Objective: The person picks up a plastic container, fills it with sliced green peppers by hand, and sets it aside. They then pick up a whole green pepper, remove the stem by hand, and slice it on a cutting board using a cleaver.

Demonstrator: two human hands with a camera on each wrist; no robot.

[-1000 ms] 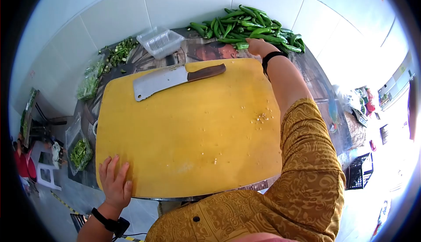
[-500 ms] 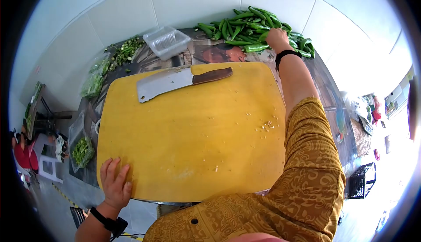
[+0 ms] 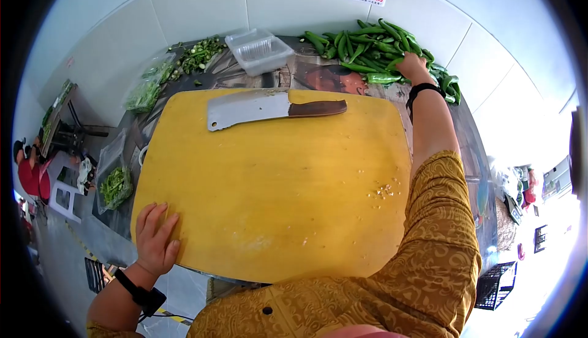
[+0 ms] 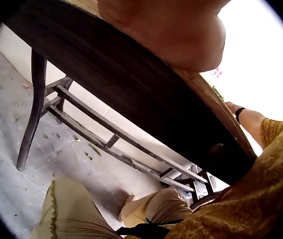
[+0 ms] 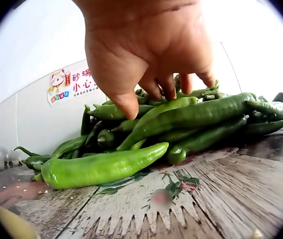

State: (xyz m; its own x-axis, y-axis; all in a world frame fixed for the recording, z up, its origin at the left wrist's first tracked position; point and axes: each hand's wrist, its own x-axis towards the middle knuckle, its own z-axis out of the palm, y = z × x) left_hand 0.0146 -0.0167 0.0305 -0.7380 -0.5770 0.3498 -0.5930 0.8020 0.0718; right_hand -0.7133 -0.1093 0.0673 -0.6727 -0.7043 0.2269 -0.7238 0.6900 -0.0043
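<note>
Many green chillies [image 3: 375, 47] are lying whole, none on the chopping board [image 3: 275, 172]; R hand [image 3: 413, 67] is reaching in w/ grip wide, L hand [image 3: 156, 240] resting at board's edge.

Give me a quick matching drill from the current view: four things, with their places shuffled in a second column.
1. Cleaver
2. Left hand
3. Right hand
4. Clear plastic tray

A. At the pile of green peppers
B. Between the chopped greens and the pepper pile
C. Lying toward the far edge of the yellow cutting board
D. Fingers on the board's near left corner

Pairs: 1-C, 2-D, 3-A, 4-B
</note>
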